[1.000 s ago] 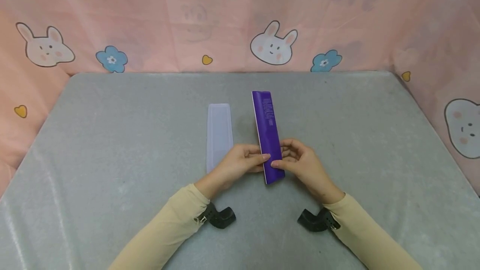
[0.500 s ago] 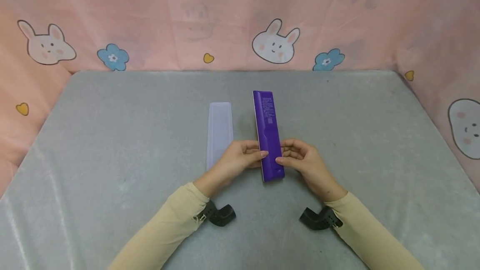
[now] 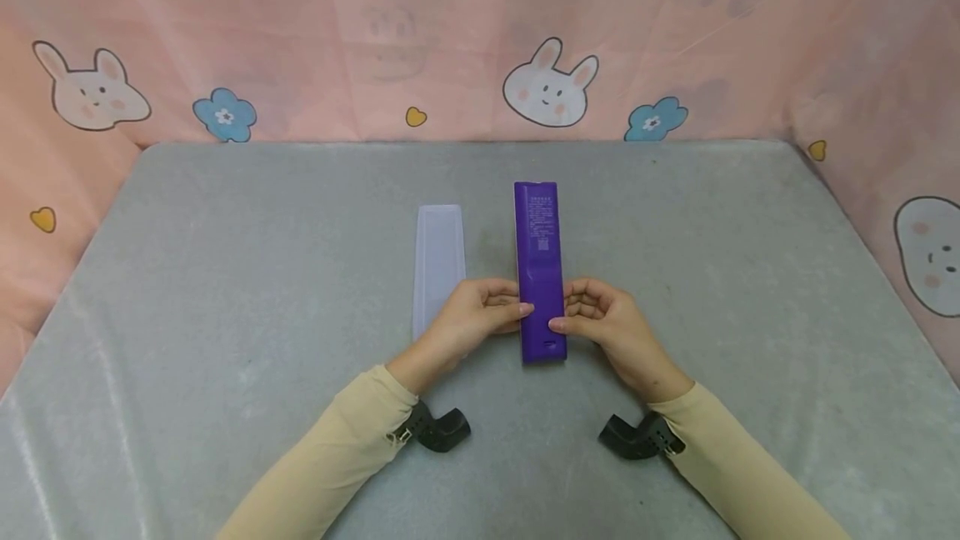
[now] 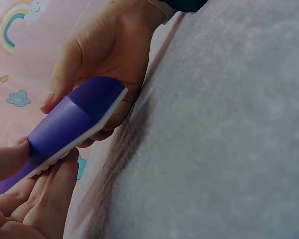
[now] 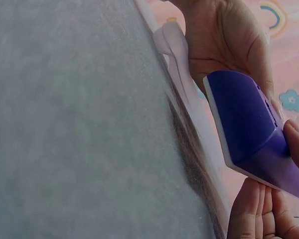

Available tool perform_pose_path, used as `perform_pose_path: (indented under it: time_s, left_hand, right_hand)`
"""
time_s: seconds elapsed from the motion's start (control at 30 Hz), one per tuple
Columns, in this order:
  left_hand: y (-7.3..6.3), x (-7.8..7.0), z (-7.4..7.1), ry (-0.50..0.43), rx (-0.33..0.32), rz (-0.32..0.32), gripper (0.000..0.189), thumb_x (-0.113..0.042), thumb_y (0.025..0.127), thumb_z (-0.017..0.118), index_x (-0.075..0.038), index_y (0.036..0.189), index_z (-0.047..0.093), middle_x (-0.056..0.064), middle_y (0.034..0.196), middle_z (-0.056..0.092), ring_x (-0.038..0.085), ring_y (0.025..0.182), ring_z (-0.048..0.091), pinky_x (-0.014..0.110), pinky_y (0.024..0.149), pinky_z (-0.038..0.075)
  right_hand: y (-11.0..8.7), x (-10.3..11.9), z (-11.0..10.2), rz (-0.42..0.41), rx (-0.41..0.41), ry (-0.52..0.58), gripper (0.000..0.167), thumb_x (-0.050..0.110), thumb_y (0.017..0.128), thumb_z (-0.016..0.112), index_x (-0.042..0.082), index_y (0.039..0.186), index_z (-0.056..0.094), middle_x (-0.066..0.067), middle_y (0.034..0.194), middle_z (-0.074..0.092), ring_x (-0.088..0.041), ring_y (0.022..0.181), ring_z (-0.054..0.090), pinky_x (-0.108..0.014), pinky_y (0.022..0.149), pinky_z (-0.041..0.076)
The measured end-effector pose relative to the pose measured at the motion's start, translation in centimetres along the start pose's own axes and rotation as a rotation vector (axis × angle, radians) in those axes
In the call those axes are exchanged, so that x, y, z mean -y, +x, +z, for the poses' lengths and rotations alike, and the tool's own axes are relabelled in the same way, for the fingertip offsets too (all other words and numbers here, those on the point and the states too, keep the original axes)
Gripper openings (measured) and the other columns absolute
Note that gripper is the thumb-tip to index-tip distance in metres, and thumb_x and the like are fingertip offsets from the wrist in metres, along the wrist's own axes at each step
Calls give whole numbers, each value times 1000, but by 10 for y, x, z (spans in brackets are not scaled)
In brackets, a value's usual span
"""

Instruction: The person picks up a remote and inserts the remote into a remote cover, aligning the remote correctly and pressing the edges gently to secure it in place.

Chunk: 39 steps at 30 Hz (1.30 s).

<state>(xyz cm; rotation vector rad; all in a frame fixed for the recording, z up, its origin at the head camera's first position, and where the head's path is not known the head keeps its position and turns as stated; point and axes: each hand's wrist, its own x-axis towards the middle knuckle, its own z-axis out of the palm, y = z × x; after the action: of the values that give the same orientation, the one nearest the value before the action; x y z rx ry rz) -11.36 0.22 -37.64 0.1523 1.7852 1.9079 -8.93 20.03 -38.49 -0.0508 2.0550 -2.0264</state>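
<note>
A purple remote control (image 3: 538, 273) with a white front edge is held back side up above the table, its long axis pointing away from me. Pale printed text covers the far part of its back. My left hand (image 3: 471, 313) pinches its left edge, thumb on the back and fingers underneath. At the right edge my right hand (image 3: 611, 330) does the same, thumb near the closer end. Raised buttons show under the white side (image 4: 109, 107) in the left wrist view. Left of the remote lies a translucent whitish sleeve-like cover (image 3: 440, 244), its near end partly hidden by my left hand.
The grey cloth-covered table (image 3: 262, 273) extends around both hands. A pink curtain (image 3: 450, 23) printed with rabbits and flowers hangs behind it and at both sides. Black camera straps (image 3: 641, 437) sit at both wrists over beige sleeves.
The remote has turned from a tilted, leftward-leaning pose to nearly straight, and its back has rolled to face up more. Both hands keep their grip. The cover stays put.
</note>
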Motion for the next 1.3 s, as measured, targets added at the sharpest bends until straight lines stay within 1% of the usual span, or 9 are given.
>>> perform_pose_path:
  time_s: [0.07,0.3,0.53,0.67,0.77,0.97,1.13,1.3]
  left_hand:
    - [0,0,0,15,-3,5,27,2,91,59,16,114,57,27,105,65,20,93,65,32,82,55]
    - [0,1,0,22,-9,-14,28,2,91,58,17,114,55,28,105,64,25,95,65,32,81,55]
    - [1,0,0,32,-22,-21,29,1,92,57,18,116,54,29,106,63,31,98,65,30,81,55]
    - [1,1,2,78,-24,-27,28,0,92,57,17,115,55,28,105,64,31,97,65,29,79,55]
    - [1,2,2,105,-10,-30,29,-1,92,57,17,115,54,28,103,65,31,96,65,28,78,56]
    - [1,4,2,140,13,-35,35,-1,92,59,17,120,51,25,99,65,29,93,66,28,77,56]
    - [2,5,0,140,25,-29,38,-3,92,58,16,124,49,24,98,66,28,93,66,28,77,56]
    - [3,7,-1,138,17,-49,36,-3,92,59,16,121,51,24,98,66,29,92,66,28,77,56]
  right_hand:
    - [0,0,0,-1,1,1,29,-4,79,70,-5,103,53,-2,87,62,-11,80,60,-21,74,53]
    - [2,-1,0,13,-7,26,27,-3,83,67,-10,104,53,-4,88,64,-11,82,61,-23,71,54]
    - [1,-2,-1,13,-11,30,25,-4,84,64,-11,105,53,-3,88,66,-12,83,62,-24,71,54]
    - [1,-1,1,31,-39,-2,28,-2,84,66,-13,105,53,-4,87,66,-12,81,62,-24,71,55]
    - [1,0,2,52,-58,-27,31,1,84,68,-14,106,54,-5,86,66,-11,80,62,-24,71,55]
    - [1,1,3,75,-68,-43,33,2,85,67,-16,108,53,-3,85,67,-11,80,63,-24,72,55]
    - [1,0,4,82,-71,-71,34,3,85,67,-17,109,54,-3,84,67,-11,79,64,-25,72,55]
    - [2,1,4,88,-74,-112,35,4,85,67,-17,110,55,-5,85,68,-10,79,64,-25,72,55]
